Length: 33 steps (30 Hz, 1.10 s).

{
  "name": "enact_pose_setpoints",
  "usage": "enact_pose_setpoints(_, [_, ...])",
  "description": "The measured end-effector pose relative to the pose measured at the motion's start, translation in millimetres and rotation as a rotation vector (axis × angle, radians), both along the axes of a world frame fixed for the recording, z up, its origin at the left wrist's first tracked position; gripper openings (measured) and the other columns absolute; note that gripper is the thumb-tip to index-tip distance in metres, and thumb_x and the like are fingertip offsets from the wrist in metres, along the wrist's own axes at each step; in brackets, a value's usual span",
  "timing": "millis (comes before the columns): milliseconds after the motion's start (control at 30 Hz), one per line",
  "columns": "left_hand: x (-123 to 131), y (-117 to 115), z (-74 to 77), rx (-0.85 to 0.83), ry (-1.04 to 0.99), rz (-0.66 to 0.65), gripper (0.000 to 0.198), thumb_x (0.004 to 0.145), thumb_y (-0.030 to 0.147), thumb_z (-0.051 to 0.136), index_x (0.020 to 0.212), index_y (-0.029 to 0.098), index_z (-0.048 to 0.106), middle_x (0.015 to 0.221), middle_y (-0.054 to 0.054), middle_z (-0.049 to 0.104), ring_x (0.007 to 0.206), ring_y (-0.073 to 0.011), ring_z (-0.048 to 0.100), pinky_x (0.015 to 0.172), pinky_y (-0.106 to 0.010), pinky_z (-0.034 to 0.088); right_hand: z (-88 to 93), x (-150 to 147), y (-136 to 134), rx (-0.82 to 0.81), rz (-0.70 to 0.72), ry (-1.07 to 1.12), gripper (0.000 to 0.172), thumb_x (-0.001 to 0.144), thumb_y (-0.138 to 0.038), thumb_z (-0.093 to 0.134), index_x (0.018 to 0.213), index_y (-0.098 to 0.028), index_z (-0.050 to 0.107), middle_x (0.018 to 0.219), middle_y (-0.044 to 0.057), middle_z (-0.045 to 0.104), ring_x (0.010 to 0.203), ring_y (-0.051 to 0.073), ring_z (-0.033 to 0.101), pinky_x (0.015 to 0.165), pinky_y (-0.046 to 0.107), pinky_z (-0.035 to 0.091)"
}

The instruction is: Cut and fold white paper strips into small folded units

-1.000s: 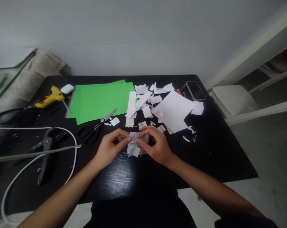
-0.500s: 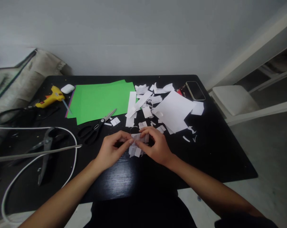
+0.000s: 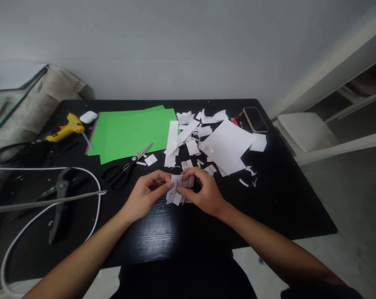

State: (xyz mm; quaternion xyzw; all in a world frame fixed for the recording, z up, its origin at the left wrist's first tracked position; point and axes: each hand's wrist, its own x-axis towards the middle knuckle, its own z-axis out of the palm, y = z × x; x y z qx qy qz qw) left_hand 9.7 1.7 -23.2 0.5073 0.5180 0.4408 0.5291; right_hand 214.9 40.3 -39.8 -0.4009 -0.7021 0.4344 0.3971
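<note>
Between my two hands is a small white folded paper piece, above the table's near middle. My left hand pinches its left edge between thumb and fingers. My right hand grips the right side, thumb low and fingers curled over the top. Several cut paper pieces show right under and behind it; whether they are joined to it I cannot tell. Black-handled scissors lie to the left of my hands, with small white paper squares by their blades.
Green sheets lie at the back left, beside a yellow glue gun and a white case. White scraps, a large white sheet and a phone spread rightward. A white cable and dark shears lie left.
My left fingers have shifted slightly left along the paper, so more of its folded face shows. The right hand keeps its hold almost in place.
</note>
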Motion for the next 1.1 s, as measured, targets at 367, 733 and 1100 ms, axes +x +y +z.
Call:
enact_pose_setpoints(367, [1,3,2.0,-0.032,-0.070,-0.005,0.028,0.087,0.044,0.077,0.083,0.018,0.068,0.076,-0.001,0.068,0.070,-0.0151,0.061,0.065,-0.026,0.049,-3.6,2,2,-0.169,0.073,0.089,0.032,0.082,-0.025,0.079,0.108,-0.025,0.061,0.100,0.002,0.067,0.087,0.020,0.066,0.079,0.034,0.058])
enact_pose_setpoints(733, [2,3,-6.3,0.063,-0.047,0.069,0.021,0.087,0.035,0.079,0.085,0.019,0.066,0.084,-0.002,0.070,0.076,-0.0154,0.064,0.070,-0.026,0.052,3.1,3,1,0.029,0.173,0.053,0.021,0.093,-0.014,0.063,0.109,-0.026,0.065,0.110,0.005,0.069,0.107,0.023,0.067,0.098,0.041,0.054])
enact_pose_setpoints(1100, [2,1,-10.3,0.069,0.051,0.035,0.014,0.093,0.032,0.070,0.088,0.019,0.069,0.082,-0.002,0.069,0.074,-0.0155,0.061,0.066,-0.026,0.048,4.0,3,1,0.226,0.188,-0.005,0.025,0.099,-0.013,0.053,0.110,-0.028,0.070,0.110,0.007,0.068,0.108,0.024,0.067,0.097,0.044,0.057])
